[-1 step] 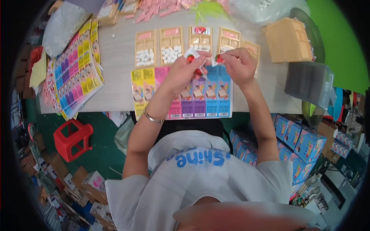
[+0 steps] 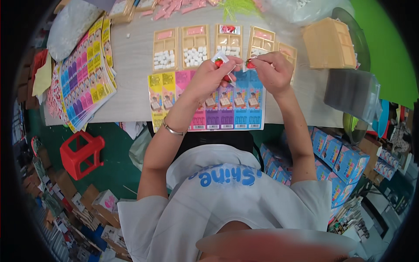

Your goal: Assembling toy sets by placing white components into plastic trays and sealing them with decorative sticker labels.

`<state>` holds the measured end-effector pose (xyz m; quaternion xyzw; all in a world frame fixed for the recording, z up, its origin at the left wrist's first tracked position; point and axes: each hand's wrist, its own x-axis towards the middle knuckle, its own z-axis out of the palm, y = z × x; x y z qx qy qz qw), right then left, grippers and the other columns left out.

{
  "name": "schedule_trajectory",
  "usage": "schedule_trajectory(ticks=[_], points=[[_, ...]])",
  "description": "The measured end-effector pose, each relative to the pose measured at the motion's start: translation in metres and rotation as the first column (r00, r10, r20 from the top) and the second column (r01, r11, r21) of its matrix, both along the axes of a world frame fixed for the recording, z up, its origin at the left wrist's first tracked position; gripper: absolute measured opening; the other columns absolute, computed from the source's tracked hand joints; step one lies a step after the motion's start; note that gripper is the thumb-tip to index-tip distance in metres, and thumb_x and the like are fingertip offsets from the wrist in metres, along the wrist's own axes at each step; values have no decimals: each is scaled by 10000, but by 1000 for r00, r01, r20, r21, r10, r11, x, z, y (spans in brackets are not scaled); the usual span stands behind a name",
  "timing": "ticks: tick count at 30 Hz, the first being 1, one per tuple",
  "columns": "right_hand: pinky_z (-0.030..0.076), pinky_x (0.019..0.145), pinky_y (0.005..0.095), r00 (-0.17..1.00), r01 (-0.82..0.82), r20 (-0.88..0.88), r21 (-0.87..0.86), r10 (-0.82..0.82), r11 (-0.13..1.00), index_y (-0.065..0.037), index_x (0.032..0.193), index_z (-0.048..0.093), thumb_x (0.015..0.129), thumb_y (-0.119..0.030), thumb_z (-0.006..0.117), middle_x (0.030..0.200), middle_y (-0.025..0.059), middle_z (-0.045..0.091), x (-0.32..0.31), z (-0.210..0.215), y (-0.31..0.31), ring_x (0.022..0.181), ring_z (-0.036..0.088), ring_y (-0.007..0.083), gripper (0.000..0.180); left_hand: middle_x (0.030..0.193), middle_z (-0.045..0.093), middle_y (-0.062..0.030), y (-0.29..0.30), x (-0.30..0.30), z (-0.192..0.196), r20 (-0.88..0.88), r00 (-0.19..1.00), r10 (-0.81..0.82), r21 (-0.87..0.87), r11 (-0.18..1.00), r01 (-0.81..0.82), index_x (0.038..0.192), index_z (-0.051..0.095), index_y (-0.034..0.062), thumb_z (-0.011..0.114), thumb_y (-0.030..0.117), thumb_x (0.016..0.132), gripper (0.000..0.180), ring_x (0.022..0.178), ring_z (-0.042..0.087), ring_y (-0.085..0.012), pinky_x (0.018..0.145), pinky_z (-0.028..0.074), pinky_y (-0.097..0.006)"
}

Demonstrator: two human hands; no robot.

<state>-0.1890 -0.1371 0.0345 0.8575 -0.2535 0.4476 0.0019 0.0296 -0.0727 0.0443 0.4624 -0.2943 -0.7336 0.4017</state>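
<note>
My left hand [image 2: 206,81] is closed on a few small white sachets [image 2: 219,61] printed with red strawberries. Pinched in the fingertips of my right hand [image 2: 276,73] is another strawberry sachet [image 2: 250,64], close beside the left hand's. Both hands hover over a colourful printed card sheet [image 2: 226,120] and the near ends of several beige compartment trays [image 2: 160,45]. White marshmallow-like pieces [image 2: 195,56] fill the large compartments of some trays. One tray carries a strawberry sachet [image 2: 228,29] in its top slot, while others have pink packets [image 2: 164,34] there.
Stacked printed sheets [image 2: 89,83] lie at the table's left under a white bag [image 2: 72,30]. Pink packets [image 2: 176,8] and green shreds [image 2: 238,9] are at the back. Stacked beige trays [image 2: 325,46] and a clear plastic bin [image 2: 351,96] stand right. A red stool [image 2: 82,155] is on the floor.
The view has shifted slightly, so the trays and card sheet sit a little higher in the picture. Both hands keep their hold on the sachets, nearly in the same place.
</note>
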Motion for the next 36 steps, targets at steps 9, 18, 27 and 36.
schedule_trajectory(ticks=[9, 18, 27, 36], points=[[529, 556, 281, 995, -97, -25, 61, 99, 993, -54, 914, 747, 650, 18, 782, 854, 41, 667, 3, -1, 14, 676, 659, 200, 276, 700, 653, 11, 3, -9, -11, 99, 991, -92, 16, 996, 91, 992, 678, 54, 624, 304, 1044, 261, 538, 529, -35, 504, 403, -170], [498, 623, 202, 938, -277, 278, 960, -205, 34, 9, 1065, 730, 912, -43, 759, 827, 0, 698, -26, 1, 67, 709, 619, 26, 164, 729, 647, 6, 35, -25, -9, 284, 959, 5, -227, 972, 63, 1040, 647, 49, 607, 227, 1041, 182, 667, 597, -48, 579, 461, -236], [449, 610, 232, 907, 84, 43, 956, -420, 280, -11, 997, 764, 960, -234, 697, 757, -25, 679, -56, -23, -70, 674, 563, 43, 236, 974, 657, -34, 33, -9, -26, -191, 979, 71, 14, 997, -70, 1211, 636, 55, 445, 292, 1096, 325, 743, 642, -76, 526, 422, -206], [537, 678, 367, 816, 574, -468, 728, -340, 374, -36, 972, 742, 836, -310, 766, 767, 95, 725, -30, -15, -94, 722, 702, 222, 307, 790, 621, -22, 35, -1, -15, -50, 996, 71, -31, 997, -73, 1393, 589, 27, 324, 347, 1106, 505, 689, 546, -64, 565, 398, -193]])
